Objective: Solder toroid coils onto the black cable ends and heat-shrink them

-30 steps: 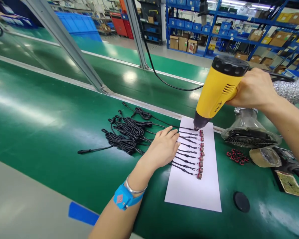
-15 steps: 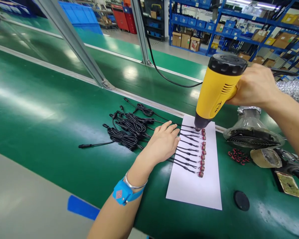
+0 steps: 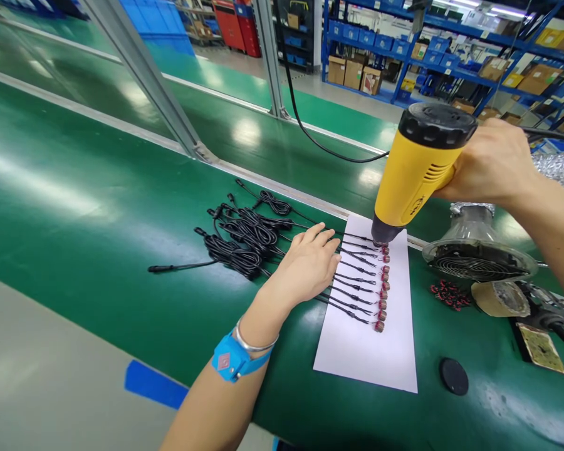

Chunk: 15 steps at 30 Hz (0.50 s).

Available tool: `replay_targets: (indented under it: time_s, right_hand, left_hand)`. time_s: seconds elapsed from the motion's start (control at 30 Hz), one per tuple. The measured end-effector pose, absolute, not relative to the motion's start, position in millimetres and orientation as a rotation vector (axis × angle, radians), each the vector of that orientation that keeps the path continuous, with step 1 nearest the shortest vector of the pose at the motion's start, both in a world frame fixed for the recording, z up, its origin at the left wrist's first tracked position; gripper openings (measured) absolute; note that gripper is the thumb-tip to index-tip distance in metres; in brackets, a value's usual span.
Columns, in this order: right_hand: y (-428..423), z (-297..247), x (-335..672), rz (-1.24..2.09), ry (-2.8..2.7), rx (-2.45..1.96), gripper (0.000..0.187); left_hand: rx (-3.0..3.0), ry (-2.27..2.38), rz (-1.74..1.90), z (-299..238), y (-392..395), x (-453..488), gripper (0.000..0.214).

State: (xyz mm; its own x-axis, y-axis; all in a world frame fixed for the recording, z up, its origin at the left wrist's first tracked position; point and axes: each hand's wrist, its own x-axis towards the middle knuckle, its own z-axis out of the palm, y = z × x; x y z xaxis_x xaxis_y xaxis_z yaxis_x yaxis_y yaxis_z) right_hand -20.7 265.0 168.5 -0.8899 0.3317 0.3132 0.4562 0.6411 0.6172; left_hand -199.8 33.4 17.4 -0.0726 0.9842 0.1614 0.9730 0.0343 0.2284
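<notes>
My right hand [image 3: 493,160] grips the handle of a yellow heat gun [image 3: 416,175], its dark nozzle pointing down over the upper end of a row of small red-and-brown round components [image 3: 384,286]. These lie on a white sheet [image 3: 357,357]. Several black cables [image 3: 350,293] run onto the sheet side by side, their thin wire ends reaching toward the components. Across these cables my left hand [image 3: 310,260] lies flat, fingers stretched out, at the sheet's left edge. Left of it sit the coiled cable bundles [image 3: 244,241] with their plugs.
Right of the sheet stand a fume extraction hood [image 3: 479,257], a pile of small red-and-black pieces [image 3: 450,295], a tape roll [image 3: 501,298] and a yellowish sponge tray [image 3: 541,347]. A black round lid [image 3: 454,376] lies nearer. A metal post [image 3: 145,81] rises behind the cables.
The heat gun has shifted slightly right and down in view, its nozzle still near the upper end of the row. My left hand stays on the cables.
</notes>
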Motion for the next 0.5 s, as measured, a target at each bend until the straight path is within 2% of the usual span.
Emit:
replay_targets:
  time_s: [0.5]
  right_hand:
    - [268.1,166.5,-20.7,-1.138,-2.635,-0.648,0.044]
  left_hand:
    - [2.096,2.233,0.424,19.5,33.4,-201.8,0.042]
